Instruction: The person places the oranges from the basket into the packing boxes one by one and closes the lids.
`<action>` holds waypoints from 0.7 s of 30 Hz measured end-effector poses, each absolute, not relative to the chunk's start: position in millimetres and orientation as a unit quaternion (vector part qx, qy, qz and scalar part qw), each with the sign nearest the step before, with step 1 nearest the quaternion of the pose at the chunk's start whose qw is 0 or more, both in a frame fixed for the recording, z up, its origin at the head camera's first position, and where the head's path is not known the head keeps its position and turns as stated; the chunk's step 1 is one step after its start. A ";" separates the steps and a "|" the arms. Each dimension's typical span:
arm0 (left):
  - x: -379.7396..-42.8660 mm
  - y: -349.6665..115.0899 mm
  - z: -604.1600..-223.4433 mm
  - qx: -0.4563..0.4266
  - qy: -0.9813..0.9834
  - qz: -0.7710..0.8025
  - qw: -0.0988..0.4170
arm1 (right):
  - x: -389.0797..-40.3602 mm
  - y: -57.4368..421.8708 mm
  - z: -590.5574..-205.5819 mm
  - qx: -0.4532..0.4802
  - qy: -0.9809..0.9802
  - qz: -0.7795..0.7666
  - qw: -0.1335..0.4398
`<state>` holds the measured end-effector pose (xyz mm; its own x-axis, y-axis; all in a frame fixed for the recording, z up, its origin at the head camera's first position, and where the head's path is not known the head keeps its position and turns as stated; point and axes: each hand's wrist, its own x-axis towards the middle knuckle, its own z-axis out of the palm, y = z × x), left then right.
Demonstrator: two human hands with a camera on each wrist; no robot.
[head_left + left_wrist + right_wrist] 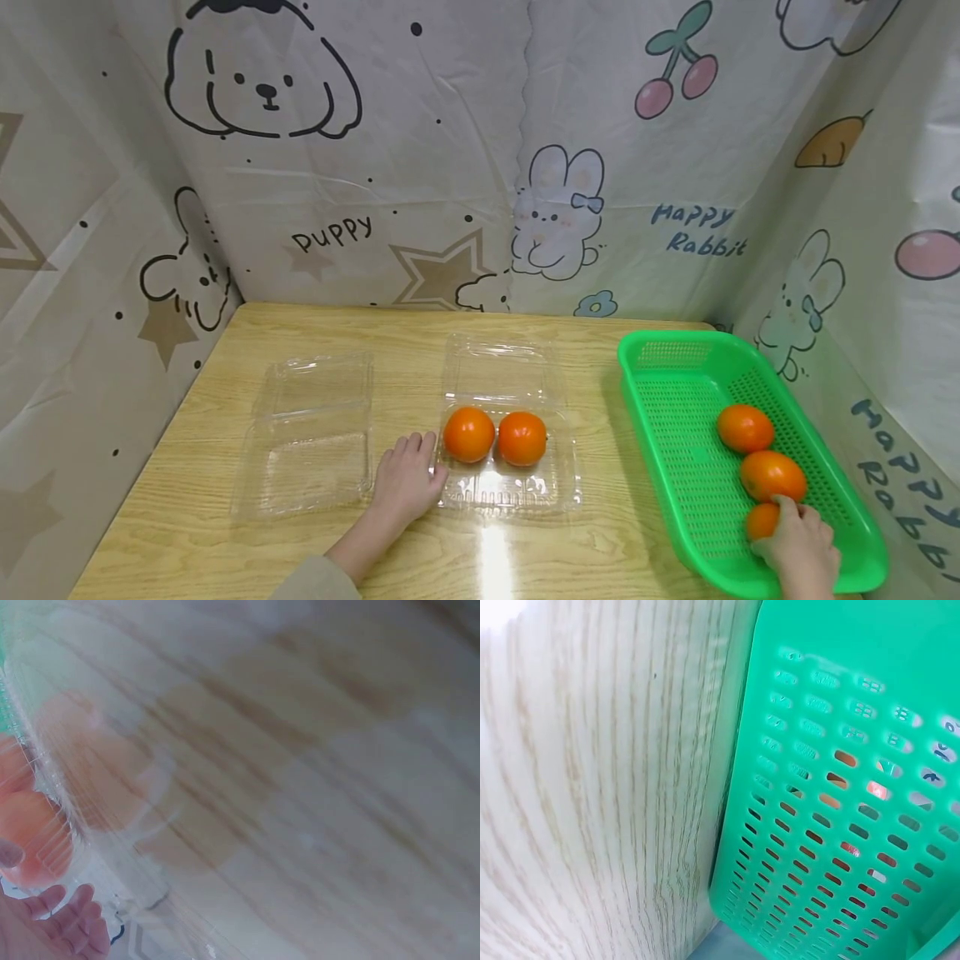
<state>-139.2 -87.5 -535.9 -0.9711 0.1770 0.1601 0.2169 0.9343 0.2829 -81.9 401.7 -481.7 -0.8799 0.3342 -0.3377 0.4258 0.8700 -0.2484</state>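
Note:
My left hand [407, 477] lies at the left edge of an open clear plastic clamshell box [562, 492], its fingers relaxed and holding nothing. Two smooth, round orange fruits [469, 434] sit side by side in that box. The left wrist view shows the same hand [56, 922] near a fruit [34, 836], seen through clear plastic. Inside the green basket [660, 467], my right hand [802, 546] grips the nearest orange fruit [762, 522], partly covering it. Two more fruits [773, 477] lie just beyond. In the right wrist view the basket wall [840, 825] hides the hand.
A second open clear clamshell box [315, 471] stands on the left of the wooden table [405, 333], with nothing in it. Printed cloth [420, 167] hangs along the back and both sides. The basket stands close to the right-hand cloth.

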 end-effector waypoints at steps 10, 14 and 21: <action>-139.4 -87.7 -535.4 -0.102 -0.981 -0.153 0.065 | -82.3 402.7 -481.4 0.196 0.959 -0.153 0.137; -139.4 -87.8 -535.3 -0.102 -0.981 -0.151 0.064 | -82.5 403.4 -481.1 0.195 0.960 -0.149 0.132; -139.0 -87.9 -535.2 -0.102 -0.981 -0.149 0.063 | -80.5 401.4 -479.5 0.194 0.964 -0.144 0.114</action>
<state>-139.0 -87.9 -535.2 -0.9710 0.1821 0.1550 0.2200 0.9344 0.2804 -80.5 401.4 -479.5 -0.8983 0.3416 -0.2764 0.4075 0.8830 -0.2329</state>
